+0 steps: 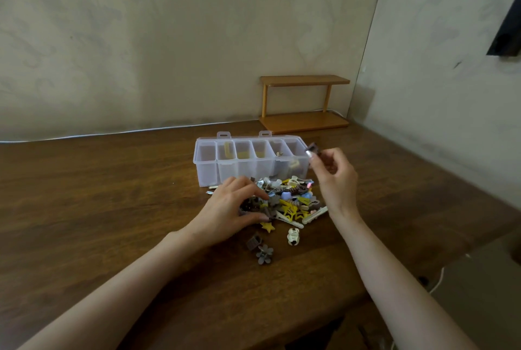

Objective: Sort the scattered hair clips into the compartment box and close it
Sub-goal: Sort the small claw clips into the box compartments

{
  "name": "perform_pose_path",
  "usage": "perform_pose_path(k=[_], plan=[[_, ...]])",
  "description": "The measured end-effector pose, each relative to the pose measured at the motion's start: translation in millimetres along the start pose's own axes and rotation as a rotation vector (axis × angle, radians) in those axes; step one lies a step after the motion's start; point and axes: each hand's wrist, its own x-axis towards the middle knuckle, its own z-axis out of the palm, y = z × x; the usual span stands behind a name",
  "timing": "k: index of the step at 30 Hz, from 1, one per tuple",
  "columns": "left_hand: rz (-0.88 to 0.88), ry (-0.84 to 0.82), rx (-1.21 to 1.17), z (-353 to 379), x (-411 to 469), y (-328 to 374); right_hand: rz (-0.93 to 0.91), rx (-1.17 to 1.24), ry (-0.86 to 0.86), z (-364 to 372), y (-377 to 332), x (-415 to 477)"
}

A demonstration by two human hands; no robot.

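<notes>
Hair clips (287, 200): head view; mixed heap on the tabletop (112, 194), against the near wall of the open compartment box (248, 169), toward the far edge.
Right hand (332, 174): raised, thumb and forefinger clamped on a dark clip (313, 149).
Key relation: dark clip hangs at the box's right end; the rightmost compartment lies just left of the fingertips.
Left hand (231, 208): fingers curved over the heap; whether they grip anything, I cannot tell.

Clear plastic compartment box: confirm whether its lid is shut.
No, the clear plastic compartment box stands open, its lid folded back behind the compartments.
</notes>
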Motion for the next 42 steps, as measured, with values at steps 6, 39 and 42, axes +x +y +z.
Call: perform_pose_path(k=[6, 39, 42], plan=[[0.033, 0.049, 0.013, 6.7, -1.9, -4.0, 0.086, -0.200, 0.048, -5.6, 13.3, 27.9], [-0.134, 0.227, -0.108, -18.0, 0.9, -15.2, -0.468, -0.549, -0.681, 11.2, -9.0, -22.1], [-0.200, 0.192, -0.266, -27.4, 0.5, -8.4, -0.442, -0.495, -0.680, 10.5, -7.3, -22.2]])
